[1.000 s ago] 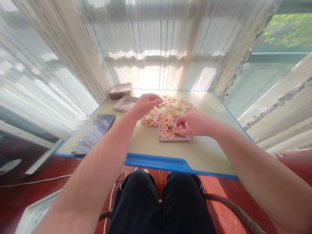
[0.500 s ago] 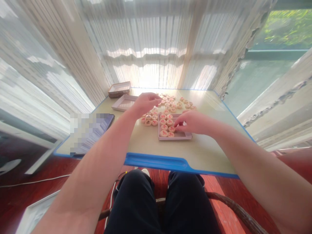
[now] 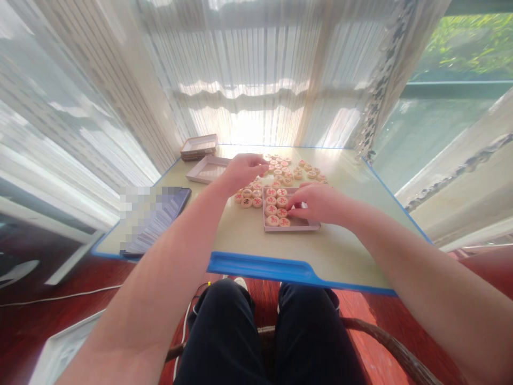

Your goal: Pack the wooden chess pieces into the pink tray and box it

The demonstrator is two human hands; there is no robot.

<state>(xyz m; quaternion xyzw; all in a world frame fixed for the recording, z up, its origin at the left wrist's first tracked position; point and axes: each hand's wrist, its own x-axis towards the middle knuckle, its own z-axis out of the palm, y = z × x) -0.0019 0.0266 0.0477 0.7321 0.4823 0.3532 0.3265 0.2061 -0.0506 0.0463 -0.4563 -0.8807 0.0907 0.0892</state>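
Observation:
A shallow pinkish box (image 3: 294, 229) sits on the table with two columns of round xiangqi pieces (image 3: 272, 210), marked in red, along its left side. My right hand (image 3: 310, 202) reaches over the box's right part. Its thumb and fingertips close on the edge of a red-marked piece (image 3: 282, 213) in the second column. Above the loose pieces behind the box, my left hand (image 3: 246, 171) has its fingers bent together. What those fingertips hold, if anything, is hidden. Red- and black-marked pieces (image 3: 247, 202) lie close to the box's left side, below this hand.
More loose pieces (image 3: 310, 174) spread across the back of the table (image 3: 352, 235). At the back left are an unfilled shallow box (image 3: 204, 174) and a stack of box parts (image 3: 198, 147). A partly blurred tablet-like device (image 3: 182, 200) lies left. A blue tray edge (image 3: 260, 267) runs along the front.
The view has shifted a little, so everything sits slightly farther right. Both hands keep nearly the same places and poses, and the pieces in the box look unchanged.

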